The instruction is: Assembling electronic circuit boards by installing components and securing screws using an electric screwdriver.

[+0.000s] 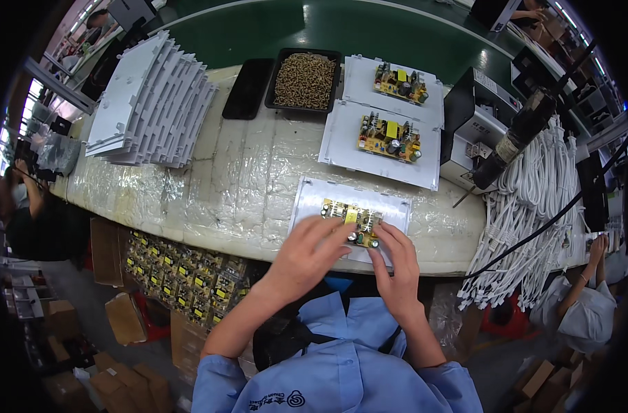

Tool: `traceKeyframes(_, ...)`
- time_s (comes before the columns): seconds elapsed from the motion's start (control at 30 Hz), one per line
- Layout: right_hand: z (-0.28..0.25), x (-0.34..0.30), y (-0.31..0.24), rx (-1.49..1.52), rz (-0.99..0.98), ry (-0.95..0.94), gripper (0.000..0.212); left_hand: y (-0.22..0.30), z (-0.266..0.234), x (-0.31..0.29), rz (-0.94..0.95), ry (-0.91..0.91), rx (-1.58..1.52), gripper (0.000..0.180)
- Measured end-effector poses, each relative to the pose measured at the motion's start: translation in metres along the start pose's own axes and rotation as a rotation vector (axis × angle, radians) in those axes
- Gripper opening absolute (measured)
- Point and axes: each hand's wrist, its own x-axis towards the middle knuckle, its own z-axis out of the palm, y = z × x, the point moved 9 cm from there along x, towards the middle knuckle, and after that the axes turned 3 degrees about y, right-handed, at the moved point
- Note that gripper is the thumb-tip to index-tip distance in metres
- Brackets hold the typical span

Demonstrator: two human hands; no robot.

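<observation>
A populated circuit board (354,215) with a yellow transformer lies over a white plastic panel (307,199) at the table's front edge. My left hand (306,256) reaches over the board's left part, its fingers bent and touching it; some fingertips are hidden among the components. At the board's right end, my right hand (398,270) grips it between thumb and fingers. Behind them, two similar boards, a nearer one (390,136) and a farther one (401,84), rest on white panels (334,141).
A black tray of brass-coloured screws (304,81) stands at the back beside a dark flat slab (248,88). Stacked white panels (149,100) lean at left. On the right hang a black power screwdriver (513,141) and bundled white cables (534,206). More boards (183,272) sit below the left edge.
</observation>
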Motion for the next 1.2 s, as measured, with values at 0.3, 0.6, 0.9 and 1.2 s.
traceKeyframes(0.3,0.002,-0.003,0.014,0.016,-0.033,0.042,0.03,-0.057,0.012,0.003,-0.184,-0.224,-0.106,0.078)
traceKeyframes(0.6,0.003,0.002,0.018,0.011,-0.033,0.098,0.028,-0.062,0.013,0.007,-0.239,-0.166,-0.206,0.071)
traceKeyframes(0.9,-0.021,0.019,0.012,0.045,0.025,-0.063,0.038,-0.051,0.024,0.009,-0.246,-0.137,-0.206,0.07)
traceKeyframes(1.2,-0.186,0.122,0.023,-0.084,0.025,0.699,0.045,-0.04,0.036,0.013,-0.223,-0.144,-0.187,0.074)
